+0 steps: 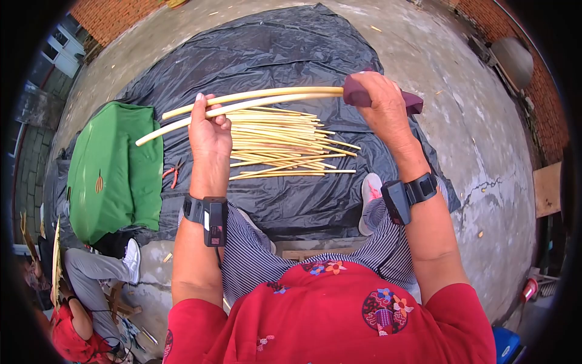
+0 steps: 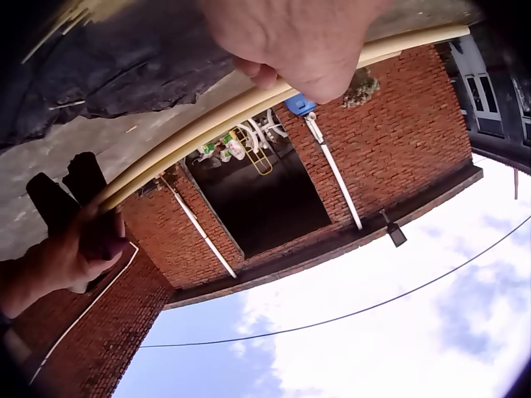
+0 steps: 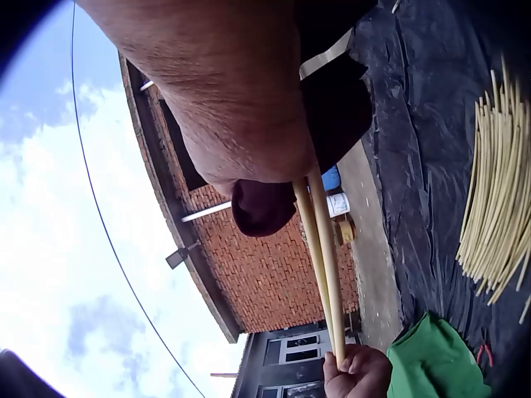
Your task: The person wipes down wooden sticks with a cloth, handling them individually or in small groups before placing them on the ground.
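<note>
Two long, pale, slightly bowed sticks (image 1: 260, 94) stretch side by side between my hands, above the black sheet. Near their left ends, the fingers and thumb of my left hand (image 1: 209, 133) grip them. The free tips stick out past that hand and spread apart. At the other end my right hand (image 1: 385, 106) clasps a dark purple cloth (image 1: 356, 92) wrapped around the sticks, hiding their right ends. In the right wrist view the two sticks (image 3: 323, 249) run from the cloth (image 3: 264, 207) to my left hand (image 3: 358, 373).
A pile of similar sticks (image 1: 285, 142) lies on the black plastic sheet (image 1: 273, 48) in front of me. Red-handled pliers (image 1: 174, 175) lie beside a green cloth-covered bundle (image 1: 106, 170) at left. Another person (image 1: 76, 321) sits at the lower left.
</note>
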Available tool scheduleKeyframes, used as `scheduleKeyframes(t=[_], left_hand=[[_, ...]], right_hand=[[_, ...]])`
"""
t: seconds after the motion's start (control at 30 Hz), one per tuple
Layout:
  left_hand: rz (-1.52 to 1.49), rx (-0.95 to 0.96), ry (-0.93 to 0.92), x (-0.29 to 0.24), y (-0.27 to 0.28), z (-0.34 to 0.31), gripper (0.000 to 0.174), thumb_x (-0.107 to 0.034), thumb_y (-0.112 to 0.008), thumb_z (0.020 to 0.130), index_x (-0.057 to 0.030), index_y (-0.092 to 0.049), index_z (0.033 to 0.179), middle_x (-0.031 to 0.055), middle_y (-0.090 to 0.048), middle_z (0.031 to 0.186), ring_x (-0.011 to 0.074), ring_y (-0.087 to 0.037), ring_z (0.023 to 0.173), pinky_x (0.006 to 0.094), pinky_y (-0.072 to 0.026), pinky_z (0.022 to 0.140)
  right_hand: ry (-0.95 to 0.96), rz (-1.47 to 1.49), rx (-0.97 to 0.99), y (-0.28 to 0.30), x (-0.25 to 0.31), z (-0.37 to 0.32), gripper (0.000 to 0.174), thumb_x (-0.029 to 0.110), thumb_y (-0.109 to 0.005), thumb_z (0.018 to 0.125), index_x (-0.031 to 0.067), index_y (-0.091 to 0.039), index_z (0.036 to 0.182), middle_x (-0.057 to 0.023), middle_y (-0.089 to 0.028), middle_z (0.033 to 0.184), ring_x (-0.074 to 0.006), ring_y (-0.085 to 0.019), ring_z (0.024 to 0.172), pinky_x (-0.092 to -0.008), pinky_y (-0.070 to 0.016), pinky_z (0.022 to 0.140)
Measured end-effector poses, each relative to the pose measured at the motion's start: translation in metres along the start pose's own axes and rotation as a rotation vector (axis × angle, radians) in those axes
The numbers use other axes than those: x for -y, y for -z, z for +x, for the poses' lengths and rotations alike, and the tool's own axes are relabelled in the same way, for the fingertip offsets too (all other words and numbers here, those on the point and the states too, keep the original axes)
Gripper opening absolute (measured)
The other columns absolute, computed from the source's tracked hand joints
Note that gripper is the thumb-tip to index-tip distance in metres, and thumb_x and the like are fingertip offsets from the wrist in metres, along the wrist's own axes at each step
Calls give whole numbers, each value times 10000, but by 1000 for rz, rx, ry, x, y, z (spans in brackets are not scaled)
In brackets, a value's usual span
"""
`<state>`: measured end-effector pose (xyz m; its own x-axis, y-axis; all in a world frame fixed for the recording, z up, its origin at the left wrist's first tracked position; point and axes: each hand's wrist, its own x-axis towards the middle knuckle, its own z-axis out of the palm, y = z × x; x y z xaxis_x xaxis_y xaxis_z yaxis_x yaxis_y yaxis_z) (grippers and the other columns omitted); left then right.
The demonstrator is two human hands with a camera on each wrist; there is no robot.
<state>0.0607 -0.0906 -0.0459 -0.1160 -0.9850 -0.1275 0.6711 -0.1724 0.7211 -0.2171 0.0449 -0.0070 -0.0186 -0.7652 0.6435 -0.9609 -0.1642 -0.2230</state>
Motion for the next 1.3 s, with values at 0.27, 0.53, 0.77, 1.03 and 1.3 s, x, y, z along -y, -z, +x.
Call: scheduleKeyframes(t=[0.27, 0.53, 0.77, 1.03, 1.3], left_hand=[[99, 64, 89, 17, -12, -10, 220, -272, -605, 897, -54, -582, 906, 16, -539, 646, 86, -456, 483, 219, -355, 425], [147, 76, 125, 26, -24, -20, 234, -294, -603, 899, -62, -578, 909, 14, -537, 645, 86, -456, 494, 223, -360, 438], [180, 91, 149, 30, -28, -25, 211, -254, -596, 894, -47, -580, 929, 34, -579, 655, 91, -473, 481, 219, -363, 426], [167, 179, 159, 29, -29, -29, 216, -243, -592, 902, -47, -566, 989, 36, -597, 679, 85, -486, 497, 199, -363, 428], [257, 294, 172, 28, -33, -34, 259, -270, -596, 906, -37, -558, 1012, 39, -595, 665, 79, -472, 472, 196, -362, 405]], right_hand=[[176, 240, -61, -26, 38, -2, 441, 33, -717, 633, 122, -597, 1048, -75, -630, 987, -276, -610, 951, -365, -513, 803], [220, 336, -104, -28, 58, -2, 517, 58, -723, 621, 114, -578, 1114, -77, -589, 1112, -279, -566, 1048, -380, -477, 897], [359, 82, 12, -57, 67, -14, 512, 60, -627, 705, 108, -545, 1208, -79, -583, 1117, -273, -558, 1024, -389, -450, 870], [312, 42, 9, -60, 68, -14, 481, 94, -636, 712, 117, -545, 1183, -60, -575, 965, -237, -589, 855, -355, -473, 715], [157, 130, 137, -59, 74, -16, 425, 156, -725, 684, 132, -558, 1074, -59, -552, 863, -250, -622, 757, -358, -508, 613]])
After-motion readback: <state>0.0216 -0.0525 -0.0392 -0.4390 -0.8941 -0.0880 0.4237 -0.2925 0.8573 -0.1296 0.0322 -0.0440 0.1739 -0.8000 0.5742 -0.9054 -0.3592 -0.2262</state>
